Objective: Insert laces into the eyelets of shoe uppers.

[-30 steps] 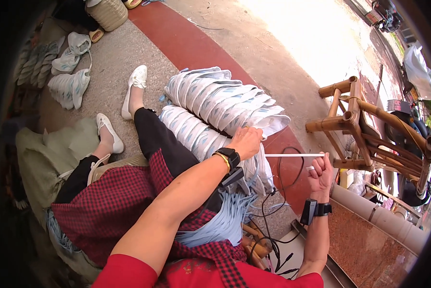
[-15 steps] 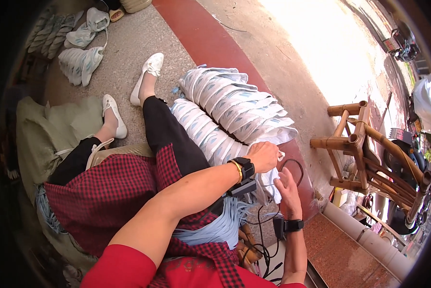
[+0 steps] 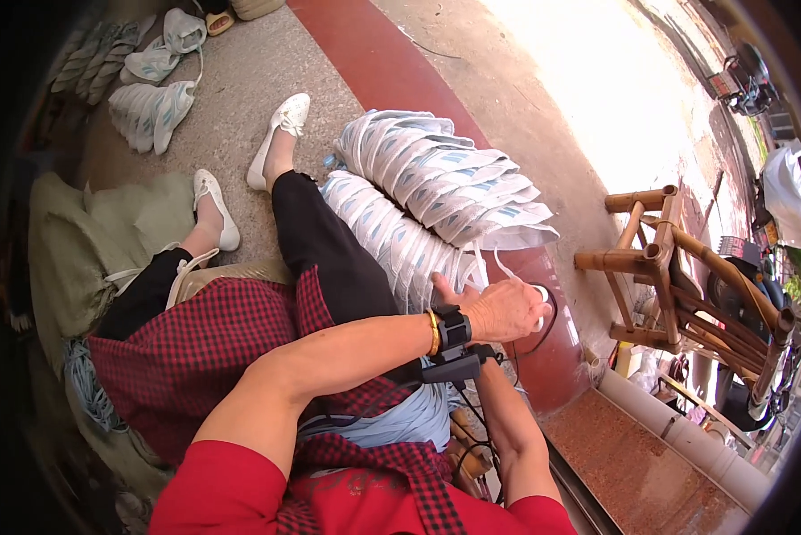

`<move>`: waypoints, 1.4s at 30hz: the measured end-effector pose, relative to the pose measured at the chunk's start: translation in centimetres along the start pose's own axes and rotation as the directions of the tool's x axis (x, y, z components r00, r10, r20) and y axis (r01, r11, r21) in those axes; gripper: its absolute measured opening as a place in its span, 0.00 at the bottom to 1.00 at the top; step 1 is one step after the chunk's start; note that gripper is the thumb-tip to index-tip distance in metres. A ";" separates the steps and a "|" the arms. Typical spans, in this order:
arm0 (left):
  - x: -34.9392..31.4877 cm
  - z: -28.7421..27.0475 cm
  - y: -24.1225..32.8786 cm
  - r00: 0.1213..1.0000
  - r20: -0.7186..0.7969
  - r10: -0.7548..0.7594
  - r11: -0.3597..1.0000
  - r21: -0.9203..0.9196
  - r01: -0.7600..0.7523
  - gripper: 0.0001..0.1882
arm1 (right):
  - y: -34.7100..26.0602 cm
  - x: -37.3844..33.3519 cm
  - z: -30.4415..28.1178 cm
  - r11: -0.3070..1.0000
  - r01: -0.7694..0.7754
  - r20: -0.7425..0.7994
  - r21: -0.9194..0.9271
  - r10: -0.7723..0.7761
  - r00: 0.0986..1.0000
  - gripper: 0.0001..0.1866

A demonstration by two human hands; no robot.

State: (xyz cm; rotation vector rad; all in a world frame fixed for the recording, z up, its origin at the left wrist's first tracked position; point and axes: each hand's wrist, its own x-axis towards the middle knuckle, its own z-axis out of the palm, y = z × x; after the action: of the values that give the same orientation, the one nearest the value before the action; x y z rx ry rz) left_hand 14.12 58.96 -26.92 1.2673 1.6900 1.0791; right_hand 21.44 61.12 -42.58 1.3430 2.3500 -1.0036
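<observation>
Two long stacks of nested white fabric pieces with pale blue prints, a far stack (image 3: 445, 174) and a near stack (image 3: 387, 227), lie side by side in front of my knee. White straps (image 3: 500, 264) run from their near right end toward my hands. My left hand (image 3: 505, 312) is closed on a white strap, and a white looped piece (image 3: 541, 308) sticks out past its fingers. Beneath and behind it is my right hand (image 3: 454, 292), its thumb and a finger showing beside the near stack. The rest of that hand is hidden, so its grip does not show.
Light blue strips (image 3: 391, 423) lie across my lap over a red-and-black checked apron (image 3: 209, 357). Black cables hang by my wrists. A bamboo chair (image 3: 659, 259) stands at right, above a pale pipe (image 3: 677, 437). More bundles (image 3: 151, 111) rest far left, near a green sack (image 3: 70, 259).
My left hand has moved slightly right and nearer. My right hand has gone from the right, fingers spread, to under my left wrist, beside the near stack. The straps now show, stretched up from the stacks.
</observation>
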 end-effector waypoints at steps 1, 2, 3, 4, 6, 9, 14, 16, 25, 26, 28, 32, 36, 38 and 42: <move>1.1 0.1 -1.3 0.986 -0.044 0.161 0.987 0.018 -0.161 0.22 | 1.1 0.7 -0.5 1.000 -0.019 0.119 -0.015 0.021 0.993 0.40; 2.0 -0.3 -1.8 0.986 -0.099 0.136 0.991 0.020 -0.134 0.22 | 2.5 1.3 -1.2 0.999 -0.048 0.086 -0.004 0.048 0.995 0.40; 2.1 -1.2 -2.4 0.983 -0.158 0.099 0.995 0.030 -0.095 0.22 | 3.2 1.4 -1.6 0.977 0.202 0.054 0.067 -0.206 0.977 0.39; 2.5 -2.0 -2.8 0.993 -0.122 -0.011 0.999 -0.037 0.006 0.22 | 4.1 1.3 -2.2 0.890 0.440 0.001 0.118 -0.443 0.896 0.37; 1.6 -3.5 -4.6 0.989 -0.059 -0.136 0.988 -0.081 0.131 0.22 | 0.2 -1.5 -6.2 0.862 0.452 0.284 -0.228 -0.385 0.878 0.33; 2.5 -3.6 -4.4 0.995 -0.095 -0.016 0.999 -0.034 0.013 0.22 | -0.6 -3.2 -9.8 0.903 0.416 -0.092 -0.108 -0.426 0.900 0.24; 3.0 -2.8 -4.2 0.964 0.046 -0.263 0.956 -0.124 0.266 0.22 | 1.6 -2.3 -8.0 0.723 0.324 -0.100 0.610 -0.336 0.937 0.18; 3.2 -2.7 -4.8 0.959 0.056 -0.278 0.952 -0.120 0.283 0.19 | 2.5 -2.1 -7.4 0.712 0.226 -0.046 0.665 -0.263 0.964 0.24; 3.0 1.1 -9.9 0.991 0.001 -0.134 0.874 0.472 0.117 0.11 | 7.2 -3.4 -3.3 -0.287 -0.339 0.382 0.896 0.108 0.918 0.11; 3.1 1.0 -9.8 0.990 0.047 -0.134 0.861 0.499 0.093 0.10 | 7.4 -3.5 -2.9 -0.260 -0.364 0.400 0.895 0.102 0.911 0.10; 3.2 0.9 -9.5 0.986 0.096 -0.139 0.847 0.528 0.068 0.09 | 8.6 -3.3 -3.3 -0.257 -0.338 0.374 0.905 0.107 0.921 0.10; 3.6 0.7 -9.3 0.993 -0.100 0.057 0.689 0.724 0.033 0.05 | 9.8 -3.3 -4.1 -0.197 -0.274 0.311 0.941 0.185 0.932 0.12; 3.5 1.6 -9.0 0.984 -0.164 0.065 0.756 0.652 0.059 0.06 | 11.3 -4.2 -2.7 -0.334 -0.232 0.323 0.913 0.247 0.914 0.14; 2.8 2.2 -9.3 1.000 -0.018 -0.002 0.823 0.568 0.012 0.08 | 11.0 -4.7 -2.9 -0.341 -0.192 0.304 0.920 0.314 0.899 0.17; 3.3 1.9 -9.8 0.958 -0.185 -0.220 0.902 0.336 0.272 0.10 | 7.5 -4.3 -6.8 -0.205 -0.044 0.079 0.978 0.169 0.982 0.17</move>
State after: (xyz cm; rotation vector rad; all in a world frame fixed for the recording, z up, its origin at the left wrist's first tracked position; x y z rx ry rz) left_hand 11.82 61.03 -36.93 1.1691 2.1663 0.7437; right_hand 30.81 65.36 -38.68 1.8176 0.8043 -3.1311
